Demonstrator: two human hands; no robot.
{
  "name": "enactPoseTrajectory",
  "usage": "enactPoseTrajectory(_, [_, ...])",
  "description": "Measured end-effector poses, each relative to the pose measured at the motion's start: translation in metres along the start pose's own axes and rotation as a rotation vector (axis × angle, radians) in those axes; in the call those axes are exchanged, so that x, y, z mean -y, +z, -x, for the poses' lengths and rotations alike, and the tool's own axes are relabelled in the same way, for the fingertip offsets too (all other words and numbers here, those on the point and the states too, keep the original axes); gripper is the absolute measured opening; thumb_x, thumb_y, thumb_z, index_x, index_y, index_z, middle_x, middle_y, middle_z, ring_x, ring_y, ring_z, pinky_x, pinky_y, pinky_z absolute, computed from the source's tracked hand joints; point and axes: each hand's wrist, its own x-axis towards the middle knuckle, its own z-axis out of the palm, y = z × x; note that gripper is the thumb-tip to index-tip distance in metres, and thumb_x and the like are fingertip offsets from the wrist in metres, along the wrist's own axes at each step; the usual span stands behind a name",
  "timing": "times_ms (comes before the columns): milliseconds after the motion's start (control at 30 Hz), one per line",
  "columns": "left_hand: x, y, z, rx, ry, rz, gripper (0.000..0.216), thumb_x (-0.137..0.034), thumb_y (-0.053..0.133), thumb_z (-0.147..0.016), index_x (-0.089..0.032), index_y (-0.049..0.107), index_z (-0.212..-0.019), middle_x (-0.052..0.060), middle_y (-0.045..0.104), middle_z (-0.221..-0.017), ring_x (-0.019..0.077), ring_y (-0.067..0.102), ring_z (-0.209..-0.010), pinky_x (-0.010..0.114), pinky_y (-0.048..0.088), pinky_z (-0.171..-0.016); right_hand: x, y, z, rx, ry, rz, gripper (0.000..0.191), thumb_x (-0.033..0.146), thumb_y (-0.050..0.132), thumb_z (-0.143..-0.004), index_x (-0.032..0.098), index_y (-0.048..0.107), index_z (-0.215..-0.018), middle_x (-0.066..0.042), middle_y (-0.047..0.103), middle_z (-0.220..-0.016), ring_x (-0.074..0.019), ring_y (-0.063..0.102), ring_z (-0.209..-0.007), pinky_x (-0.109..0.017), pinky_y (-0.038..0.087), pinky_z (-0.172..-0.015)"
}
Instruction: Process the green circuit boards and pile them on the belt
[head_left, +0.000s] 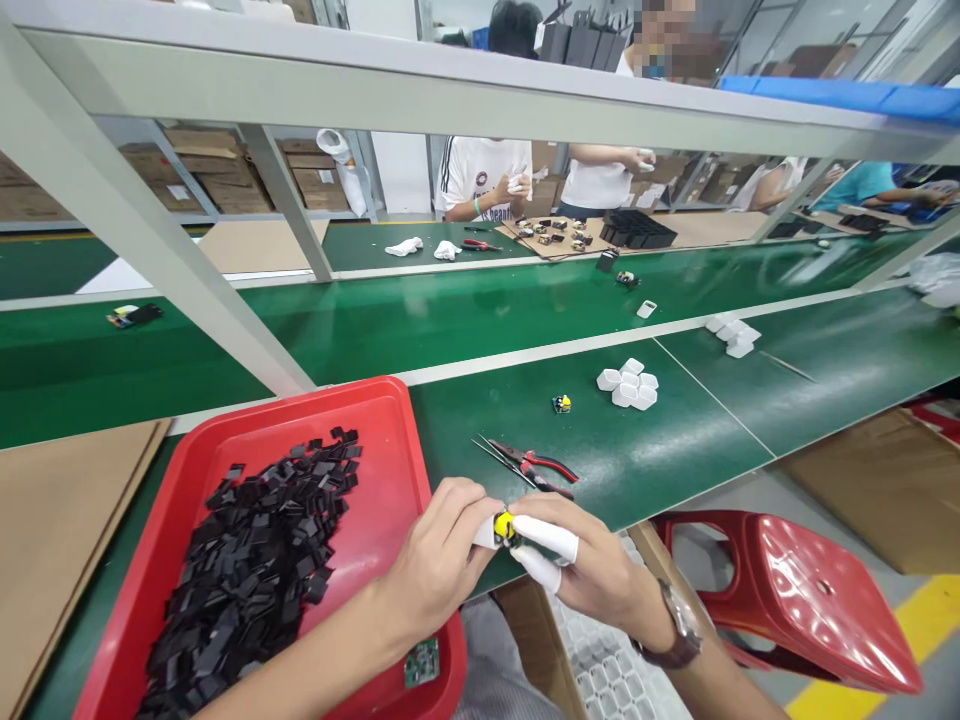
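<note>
Both hands meet over the bench's front edge around a small circuit board with a yellow part [504, 525]. My left hand [439, 555] pinches it from the left; a white patch shows at these fingertips, and I cannot tell whether it is a finger cover or a plastic piece. My right hand [600, 565], with white covers on two fingers, grips it from the right. Just beyond lie red-and-black pliers [551, 464] and thin metal tweezers [504, 458]. Farther off sits another small board with a yellow part [562, 404], near a cluster of white plastic cups [630, 384].
A red tray [390, 470] at left holds a heap of black pieces [255, 570] and a green circuit board [421, 663]. A metal frame post [202, 270] rises behind it. A red stool [817, 590] stands at right. Other people work across the green belt [450, 320].
</note>
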Motion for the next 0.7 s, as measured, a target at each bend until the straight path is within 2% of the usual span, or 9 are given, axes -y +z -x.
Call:
enactPoseTrajectory(133, [0.001,0.004,-0.001,0.007,0.005,-0.014,0.029,-0.002,0.063,-0.092,-0.011,0.059,-0.119,0.012,0.060,-0.104,0.0248,0.057,-0.098,0.039,0.056,-0.085,-0.003,0.002,0.000,-0.010,-0.004,0.003,0.065,0.000,0.069,-0.089,0.018,0.051,-0.150,-0.016,0.072,-0.125,-0.0269,0.069,-0.116,-0.048,0.063,-0.096])
enactPoseTrajectory(233, [0.003,0.003,-0.002,-0.015,-0.029,0.004,0.030,-0.004,0.065,-0.093,-0.013,0.059,-0.121,0.012,0.060,-0.106,0.0253,0.058,-0.102,0.041,0.056,-0.088,-0.002,0.004,0.000,-0.054,0.040,0.033,0.063,0.001,0.069,-0.091,0.023,0.055,-0.148,-0.014,0.073,-0.127,-0.0273,0.069,-0.119,-0.051,0.060,-0.102])
enactPoseTrajectory(300, [0.004,0.000,-0.002,0.020,-0.085,0.053,0.031,-0.007,0.066,-0.094,-0.016,0.059,-0.123,0.010,0.060,-0.108,0.0236,0.059,-0.103,0.039,0.056,-0.088,-0.002,0.005,0.001,-0.076,0.160,-0.056,0.056,0.005,0.070,-0.092,0.028,0.060,-0.143,-0.012,0.073,-0.131,-0.0277,0.068,-0.122,-0.053,0.058,-0.105])
enactPoseTrajectory(333, [0.003,-0.002,-0.001,0.051,-0.117,0.089,0.031,-0.008,0.066,-0.095,-0.017,0.059,-0.124,0.009,0.059,-0.109,0.0226,0.060,-0.103,0.037,0.057,-0.088,-0.003,0.006,0.002,-0.083,0.259,-0.177,0.054,0.011,0.072,-0.093,0.030,0.061,-0.142,-0.011,0.071,-0.134,-0.0279,0.068,-0.123,-0.052,0.058,-0.105])
enactPoseTrajectory(433, [0.001,-0.005,0.002,0.120,-0.159,0.220,0.032,-0.007,0.064,-0.096,-0.020,0.059,-0.125,0.009,0.059,-0.115,0.0211,0.062,-0.108,0.035,0.057,-0.091,-0.004,0.009,0.006,-0.055,0.604,-0.712,0.054,0.029,0.077,-0.092,0.030,0.058,-0.143,-0.012,0.066,-0.141,-0.0272,0.070,-0.121,-0.050,0.060,-0.103])
enactPoseTrajectory(500, [0.001,-0.005,0.004,0.122,-0.147,0.284,0.033,-0.006,0.063,-0.096,-0.020,0.058,-0.125,0.010,0.061,-0.117,0.0216,0.062,-0.112,0.036,0.057,-0.095,-0.005,0.013,0.008,-0.034,0.743,-0.967,0.055,0.032,0.081,-0.089,0.028,0.060,-0.140,-0.012,0.069,-0.137,-0.0262,0.072,-0.119,-0.048,0.059,-0.104])
enactPoseTrajectory(567, [0.001,-0.003,0.005,0.113,-0.121,0.318,0.035,-0.006,0.065,-0.095,-0.019,0.058,-0.126,0.010,0.063,-0.117,0.0222,0.063,-0.112,0.037,0.057,-0.096,-0.004,0.017,0.009,-0.051,0.820,-1.046,0.052,0.030,0.086,-0.084,0.025,0.065,-0.132,-0.011,0.075,-0.127,-0.0254,0.073,-0.116,-0.046,0.058,-0.106])
enactPoseTrajectory(700, [0.001,0.000,0.006,0.101,-0.061,0.312,0.038,-0.004,0.068,-0.092,-0.017,0.059,-0.126,0.012,0.067,-0.115,0.0247,0.063,-0.112,0.041,0.057,-0.097,0.001,0.022,0.010,-0.137,0.911,-0.959,0.044,0.030,0.088,-0.080,0.021,0.071,-0.120,-0.009,0.080,-0.113,-0.0247,0.076,-0.109,-0.044,0.060,-0.102])
